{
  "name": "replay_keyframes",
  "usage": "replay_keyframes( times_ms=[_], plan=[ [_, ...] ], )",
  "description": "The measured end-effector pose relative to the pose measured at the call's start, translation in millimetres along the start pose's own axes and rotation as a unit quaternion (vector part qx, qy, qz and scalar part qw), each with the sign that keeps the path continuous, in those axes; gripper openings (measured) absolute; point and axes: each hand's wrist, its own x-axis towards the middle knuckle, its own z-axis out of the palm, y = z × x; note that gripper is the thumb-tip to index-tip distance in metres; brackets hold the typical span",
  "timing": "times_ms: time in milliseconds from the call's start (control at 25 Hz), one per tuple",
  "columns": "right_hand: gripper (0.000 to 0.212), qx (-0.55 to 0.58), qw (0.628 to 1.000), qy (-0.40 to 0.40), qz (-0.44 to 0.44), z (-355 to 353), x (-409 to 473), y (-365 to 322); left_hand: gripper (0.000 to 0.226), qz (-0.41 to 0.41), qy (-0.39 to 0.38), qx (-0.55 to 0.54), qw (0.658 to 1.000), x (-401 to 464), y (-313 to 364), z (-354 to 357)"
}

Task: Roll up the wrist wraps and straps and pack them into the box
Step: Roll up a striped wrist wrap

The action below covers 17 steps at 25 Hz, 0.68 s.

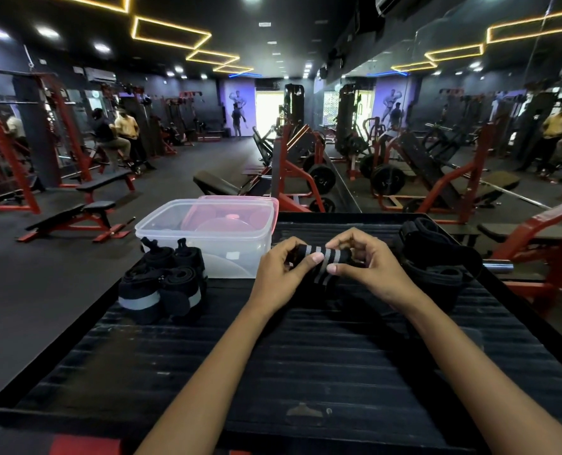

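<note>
We see both hands, left hand [281, 269] and right hand [365, 261], gripping a striped wrist wrap [325, 256] roll, clear box [207, 236] at tabletop [306, 356] far edge, contents unclear, rolled wraps [163, 285] by left edge

One head view looks forward and down, close over the platform [273, 356]; the far gym is perhaps blurred.

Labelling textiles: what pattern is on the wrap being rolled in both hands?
Black with grey stripes running around the rolled wrist wrap; the head view shows it best.

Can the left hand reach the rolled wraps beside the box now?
Probably not yet: the left hand grips the striped wrap together with the right hand. Otherwise the way to the rolled wraps looks free.
</note>
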Motion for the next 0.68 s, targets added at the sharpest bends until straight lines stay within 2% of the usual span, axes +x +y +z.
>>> replay_keyframes(
  times_ms=[80, 200, 360, 480, 600, 680],
  plan=[
    [0.021, 0.019, 1.000, 0.011, 0.012, 1.4, -0.2, 0.8, 0.014, 0.002, -0.016, -0.027, 1.000, -1.3, 1.8, -0.7],
    [0.011, 0.054, 0.997, 0.055, 0.026, 6.8, -1.6, 0.3, 0.028, 0.025, -0.061, -0.037, 0.997, -3.1, 5.3, -2.5],
    [0.027, 0.037, 0.998, 0.043, 0.023, 11.1, -5.2, -3.4, 0.013, 0.025, -0.025, -0.024, 0.999, -1.2, 3.1, -1.8],
    [0.027, 0.034, 0.999, 0.040, 0.014, 12.7, -5.4, -5.2, 0.041, -0.010, -0.003, -0.006, 1.000, -1.5, -1.1, -1.1],
    [0.021, 0.052, 0.996, 0.063, 0.042, 13.6, -4.2, -0.4, 0.022, -0.011, -0.033, -0.055, 0.998, -2.4, -0.9, -2.4],
    [0.025, 0.082, 0.993, 0.059, 0.064, 14.7, -5.5, 0.3, 0.019, 0.008, -0.046, -0.071, 0.996, -0.9, -1.6, -4.5]
  ],
)
